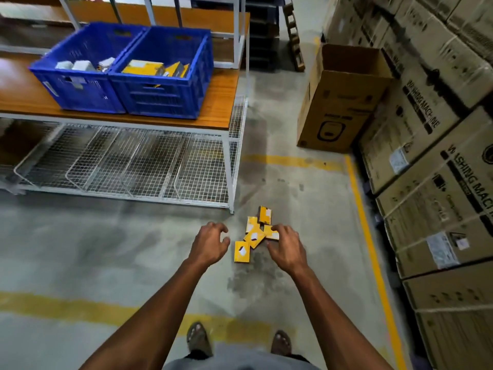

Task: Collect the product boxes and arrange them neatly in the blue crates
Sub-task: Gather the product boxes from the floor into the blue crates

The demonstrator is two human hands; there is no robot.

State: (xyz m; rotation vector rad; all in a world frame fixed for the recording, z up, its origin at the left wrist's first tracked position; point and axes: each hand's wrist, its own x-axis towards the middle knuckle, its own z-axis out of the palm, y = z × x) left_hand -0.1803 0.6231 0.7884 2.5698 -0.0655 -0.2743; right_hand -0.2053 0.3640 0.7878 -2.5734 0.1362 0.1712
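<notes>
**Yellow boxes on the floor, both hands reaching**

A small heap of yellow boxes lies on the concrete floor, just off the near right corner leg of the table. The boxes overlap one another; one lies flat at the near side of the heap and another sits at the far end.

My right hand is at the heap's right side, fingers bent, fingertips on the edge of a box there; I cannot tell whether that grip has closed on it. My left hand hovers just left of the heap with its fingers loosely curled and apart, holding nothing.

On the table, toward its right edge, two blue crates stand side by side, touching. The right crate holds more yellow boxes, tilted and jumbled. The left crate holds a few white and grey boxes.

A wire shelf runs under the table. To the right, an open cardboard carton stands on the floor against a wall of stacked cartons. Yellow lines mark the floor.
</notes>
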